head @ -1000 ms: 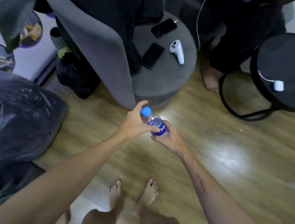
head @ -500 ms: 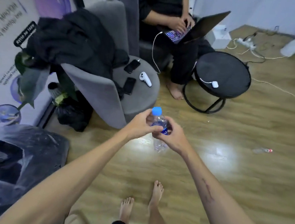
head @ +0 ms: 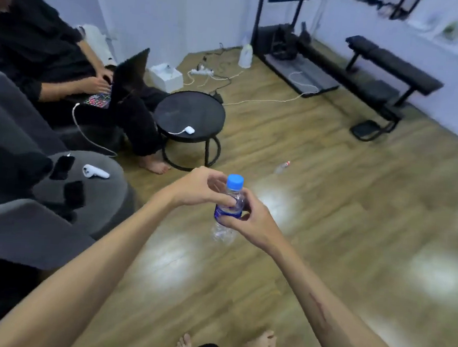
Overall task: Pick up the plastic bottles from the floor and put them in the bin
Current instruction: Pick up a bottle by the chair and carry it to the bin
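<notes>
I hold a clear plastic bottle (head: 229,200) with a blue cap and blue label upright in front of me, above the wooden floor. My right hand (head: 246,218) grips its middle around the label. My left hand (head: 202,189) touches the bottle's neck with its fingertips, just below the cap. A second small plastic bottle (head: 282,167) with a red cap lies on the floor further ahead to the right. The bin is not in view.
A seated person with a laptop (head: 125,80) is at the left, feet on the floor. A round black stool (head: 190,115) stands ahead. A grey armchair seat (head: 89,187) carries phones and a white controller. Cables, a power strip (head: 201,72) and a black bench (head: 392,65) lie further back.
My view has swung up and to the right; the black bag at the left has left the frame. The bottle stays in both hands, now upright, and the second bottle appears on the floor.
</notes>
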